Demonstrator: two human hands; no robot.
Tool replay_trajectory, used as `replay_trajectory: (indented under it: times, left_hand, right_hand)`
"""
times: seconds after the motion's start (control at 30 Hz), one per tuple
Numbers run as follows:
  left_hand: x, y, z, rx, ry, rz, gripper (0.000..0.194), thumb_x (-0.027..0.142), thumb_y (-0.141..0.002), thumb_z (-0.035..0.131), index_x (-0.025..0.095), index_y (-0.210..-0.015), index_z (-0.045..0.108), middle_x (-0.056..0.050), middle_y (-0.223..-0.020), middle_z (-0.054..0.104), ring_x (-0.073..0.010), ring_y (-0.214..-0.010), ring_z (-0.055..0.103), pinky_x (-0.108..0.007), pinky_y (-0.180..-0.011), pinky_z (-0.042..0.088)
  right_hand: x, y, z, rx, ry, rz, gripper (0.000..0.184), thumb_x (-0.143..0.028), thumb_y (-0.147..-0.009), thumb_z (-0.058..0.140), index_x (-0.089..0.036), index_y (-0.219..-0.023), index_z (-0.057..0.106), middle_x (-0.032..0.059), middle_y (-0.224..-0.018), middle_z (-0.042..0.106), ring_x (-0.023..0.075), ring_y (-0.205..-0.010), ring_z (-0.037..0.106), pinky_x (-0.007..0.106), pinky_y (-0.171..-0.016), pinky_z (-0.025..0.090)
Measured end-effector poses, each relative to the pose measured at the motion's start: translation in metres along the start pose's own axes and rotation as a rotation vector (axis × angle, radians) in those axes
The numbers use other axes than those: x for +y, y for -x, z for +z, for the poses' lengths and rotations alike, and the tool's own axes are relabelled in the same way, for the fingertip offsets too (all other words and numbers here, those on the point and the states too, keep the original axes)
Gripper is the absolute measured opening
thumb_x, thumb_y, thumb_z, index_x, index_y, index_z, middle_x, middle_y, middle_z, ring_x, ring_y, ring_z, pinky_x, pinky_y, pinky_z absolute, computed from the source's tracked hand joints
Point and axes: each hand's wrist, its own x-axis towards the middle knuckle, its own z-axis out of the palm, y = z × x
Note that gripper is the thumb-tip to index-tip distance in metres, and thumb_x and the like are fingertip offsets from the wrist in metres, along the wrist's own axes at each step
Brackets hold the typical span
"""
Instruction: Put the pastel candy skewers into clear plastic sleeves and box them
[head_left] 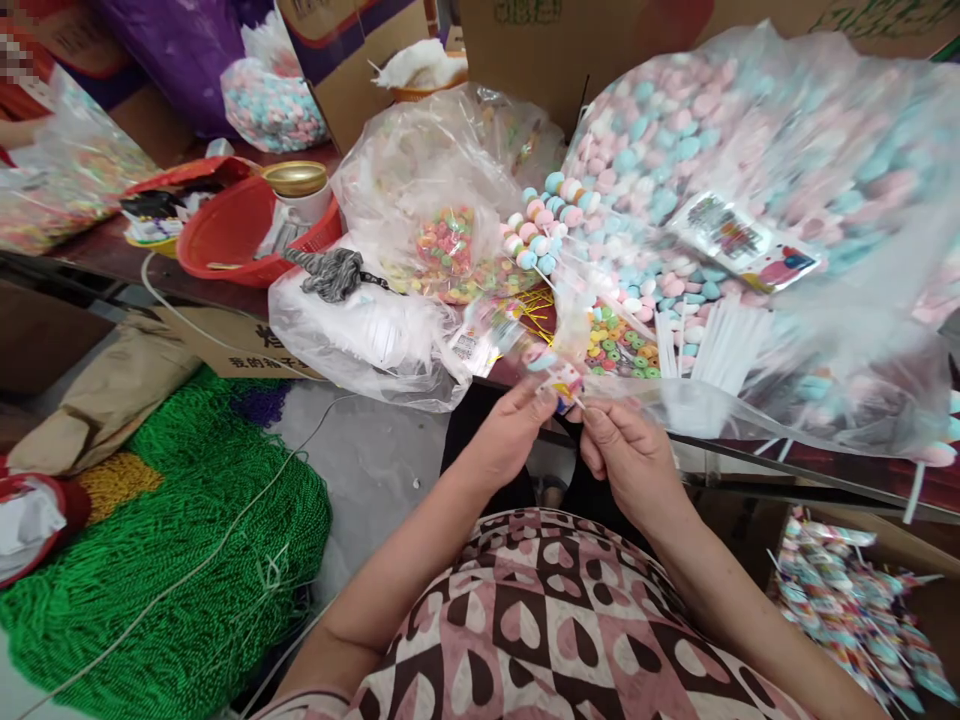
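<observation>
Over the table's front edge, my left hand [517,430] is closed on a small clear candy packet with a colorful print [566,382]. Blue and pink pieces show blurred inside its upper end. My right hand [626,445] pinches the packet's lower end, where a bit of white stick seems to show between the fingertips. Just behind the hands lie yellow twist ties [536,312] and a pile of small ring candies [619,342]. White sticks [720,350] rest to the right, near pink, blue and white candies [637,120] in a big clear bag.
A silver printed pouch [742,240] lies on the big bag. Left stand a red basket [217,235] and a clear bag of ring candies [442,240]. Green cord [187,540] heaps on the floor. Finished-looking candy sticks [847,600] fill a box at lower right.
</observation>
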Motion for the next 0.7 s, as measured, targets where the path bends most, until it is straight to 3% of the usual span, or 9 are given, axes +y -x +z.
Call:
replay_trajectory:
  times: [0.13, 0.27, 0.4, 0.53, 0.7]
  left_hand:
    - [0.018, -0.008, 0.001, 0.005, 0.107, -0.015, 0.057, 0.067, -0.077, 0.064, 0.026, -0.117, 0.062, -0.009, -0.113, 0.07, -0.0259, -0.113, 0.063, -0.042, -0.088, 0.052]
    - [0.021, -0.015, 0.007, 0.005, 0.109, -0.03, 0.052, 0.058, -0.081, 0.065, 0.026, -0.121, 0.06, -0.005, -0.09, 0.07, -0.0262, -0.107, 0.065, -0.04, -0.084, 0.052]
    - [0.019, -0.014, 0.01, 0.011, 0.25, -0.058, 0.048, 0.044, -0.079, 0.073, 0.025, -0.122, 0.061, 0.001, -0.07, 0.056, -0.0206, -0.091, 0.065, -0.031, -0.072, 0.049]
    - [0.018, -0.009, 0.012, 0.029, 0.381, -0.142, 0.044, 0.034, -0.079, 0.075, 0.019, -0.119, 0.064, 0.004, -0.064, 0.046, -0.0125, -0.073, 0.056, -0.023, -0.058, 0.04]
    - [0.008, -0.008, 0.012, 0.025, 0.426, -0.143, 0.031, 0.03, -0.083, 0.071, 0.014, -0.109, 0.07, 0.005, -0.058, 0.043, -0.0093, -0.066, 0.051, -0.021, -0.06, 0.039]
  right_hand:
    - [0.002, 0.006, 0.001, 0.004, -0.003, 0.021, 0.031, -0.048, -0.094, 0.055, -0.019, -0.091, 0.066, -0.008, -0.045, 0.042, 0.007, -0.04, 0.036, 0.02, -0.041, 0.027]
    - [0.006, 0.007, 0.004, -0.021, 0.005, 0.042, 0.032, -0.049, -0.094, 0.054, -0.019, -0.091, 0.066, -0.0081, -0.046, 0.043, 0.007, -0.039, 0.036, 0.021, -0.041, 0.026]
    - [0.007, 0.007, 0.006, -0.033, -0.003, 0.044, 0.03, -0.047, -0.095, 0.054, -0.019, -0.09, 0.064, -0.0083, -0.047, 0.043, 0.0068, -0.04, 0.035, 0.021, -0.042, 0.026]
    - [0.008, 0.007, 0.007, -0.017, -0.03, 0.059, 0.029, -0.047, -0.094, 0.055, -0.02, -0.087, 0.063, -0.0085, -0.046, 0.042, 0.0067, -0.04, 0.034, 0.02, -0.042, 0.025]
    - [0.012, 0.005, 0.012, -0.005, -0.041, 0.061, 0.031, -0.047, -0.094, 0.055, -0.02, -0.079, 0.06, -0.0083, -0.045, 0.042, 0.0064, -0.039, 0.032, 0.021, -0.04, 0.024]
